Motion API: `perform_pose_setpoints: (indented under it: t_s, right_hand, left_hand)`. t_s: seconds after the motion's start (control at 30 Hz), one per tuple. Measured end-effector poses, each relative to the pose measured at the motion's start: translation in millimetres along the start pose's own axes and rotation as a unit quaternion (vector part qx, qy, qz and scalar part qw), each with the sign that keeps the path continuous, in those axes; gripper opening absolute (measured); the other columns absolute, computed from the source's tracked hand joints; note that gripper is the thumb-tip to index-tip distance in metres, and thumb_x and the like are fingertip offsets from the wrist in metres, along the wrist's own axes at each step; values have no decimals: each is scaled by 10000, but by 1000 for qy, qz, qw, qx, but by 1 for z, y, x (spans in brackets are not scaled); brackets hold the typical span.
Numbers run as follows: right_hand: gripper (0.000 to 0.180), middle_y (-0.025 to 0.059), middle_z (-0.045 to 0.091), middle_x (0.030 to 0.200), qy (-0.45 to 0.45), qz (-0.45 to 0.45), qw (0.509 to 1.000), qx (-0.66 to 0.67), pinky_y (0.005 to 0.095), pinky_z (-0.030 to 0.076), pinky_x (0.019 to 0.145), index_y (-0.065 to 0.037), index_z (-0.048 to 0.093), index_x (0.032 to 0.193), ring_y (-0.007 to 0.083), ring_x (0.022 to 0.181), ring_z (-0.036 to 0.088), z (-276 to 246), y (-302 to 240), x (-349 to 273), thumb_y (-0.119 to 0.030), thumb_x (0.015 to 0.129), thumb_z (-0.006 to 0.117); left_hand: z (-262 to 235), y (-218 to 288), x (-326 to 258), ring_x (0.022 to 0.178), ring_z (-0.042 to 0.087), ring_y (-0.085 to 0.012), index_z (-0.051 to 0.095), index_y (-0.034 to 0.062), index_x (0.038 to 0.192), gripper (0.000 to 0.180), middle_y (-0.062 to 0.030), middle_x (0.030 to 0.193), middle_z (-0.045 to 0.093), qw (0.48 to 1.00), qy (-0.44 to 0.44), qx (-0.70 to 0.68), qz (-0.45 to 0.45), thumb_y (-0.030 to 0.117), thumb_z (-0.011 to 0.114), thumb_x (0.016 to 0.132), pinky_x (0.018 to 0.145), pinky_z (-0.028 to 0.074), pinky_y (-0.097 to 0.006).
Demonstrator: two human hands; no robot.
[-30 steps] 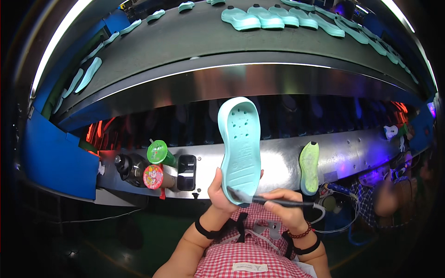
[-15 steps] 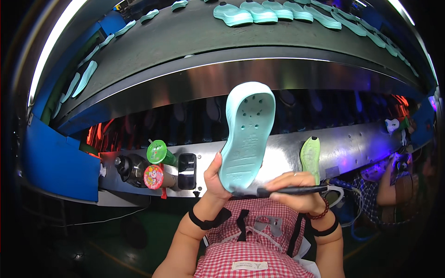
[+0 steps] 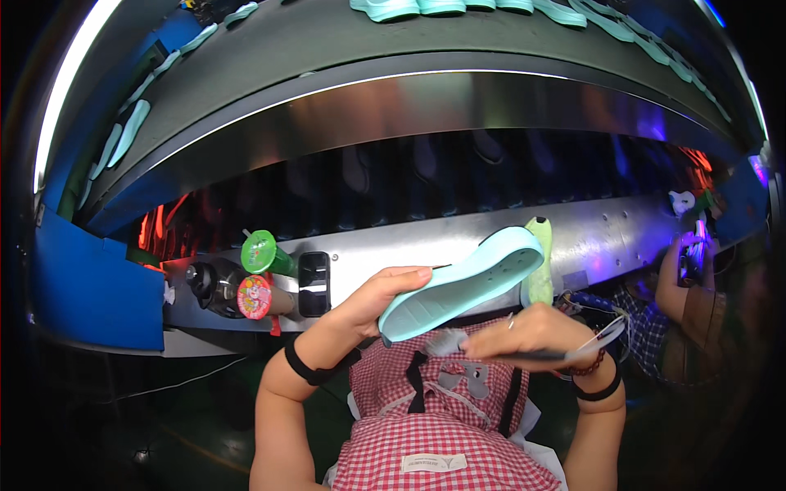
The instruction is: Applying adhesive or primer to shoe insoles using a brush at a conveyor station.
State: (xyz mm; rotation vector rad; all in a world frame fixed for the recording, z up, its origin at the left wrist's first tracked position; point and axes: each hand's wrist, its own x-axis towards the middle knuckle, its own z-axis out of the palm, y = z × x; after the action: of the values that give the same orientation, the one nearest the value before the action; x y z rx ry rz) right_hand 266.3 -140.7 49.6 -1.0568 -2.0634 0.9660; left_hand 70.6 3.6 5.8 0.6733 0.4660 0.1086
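Observation:
My left hand (image 3: 388, 295) grips a turquoise foam shoe sole (image 3: 467, 282) near its heel end, thumb on the upper edge. The sole is tilted on its side above the front of the bench, toe toward the right, with small holes in its toe area. My right hand (image 3: 532, 337) is closed round the dark handle of a brush (image 3: 448, 343). Its greyish bristles are just below the sole, apart from it, and blurred by motion. A pale tube runs from the handle's rear end. Behind the sole's toe, a lime-green shoe-shaped piece (image 3: 538, 278) lies on the bench.
The metal bench (image 3: 360, 260) carries a black tray (image 3: 313, 285), a green-lidded cup (image 3: 259, 251), a pink-lidded cup (image 3: 254, 296) and a dark bottle (image 3: 214, 288). Beyond it, a conveyor belt (image 3: 270, 57) bears several turquoise soles. A co-worker's arm (image 3: 673, 282) shows at right.
The sole has swung from upright to slanting right and turned onto its side. My left hand moved left and up with it. The brush has come away from the heel, moving slightly right.

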Motion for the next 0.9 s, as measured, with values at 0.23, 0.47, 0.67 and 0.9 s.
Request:
perform_pose_setpoints:
  t_s: [0.23,0.47,0.67,0.9]
  right_hand:
    - [238,99,624,884,-100,25,990,-98,302,477,702,-67,602,922,235,834,602,-15,-12,8,-54,697,526]
    - [244,95,617,969,-124,57,982,-133,297,478,734,-47,604,928,246,868,598,-30,-9,7,-39,687,568]
    - [207,124,621,938,-26,96,995,-11,311,487,745,-21,602,929,252,853,609,-17,22,-22,-54,726,624]
    - [185,93,643,832,229,218,909,273,200,482,614,6,621,945,90,673,588,33,39,-7,-45,768,606]
  left_hand:
    - [-2,-2,-3,923,583,-196,470,-44,1162,408,-157,1073,560,997,25,44,-51,211,514,847,801,477,-294]
    - [2,-4,-1,902,592,-188,456,-39,1177,434,-153,1064,562,996,19,79,-47,241,514,850,782,484,-278]
    - [-3,-10,-4,875,581,-149,403,-12,1229,471,-144,1087,532,993,32,104,-34,264,500,860,717,504,-246]
    - [-7,-48,14,1014,526,-267,319,-19,1264,497,-190,1163,464,989,7,-147,23,256,423,864,842,468,-379]
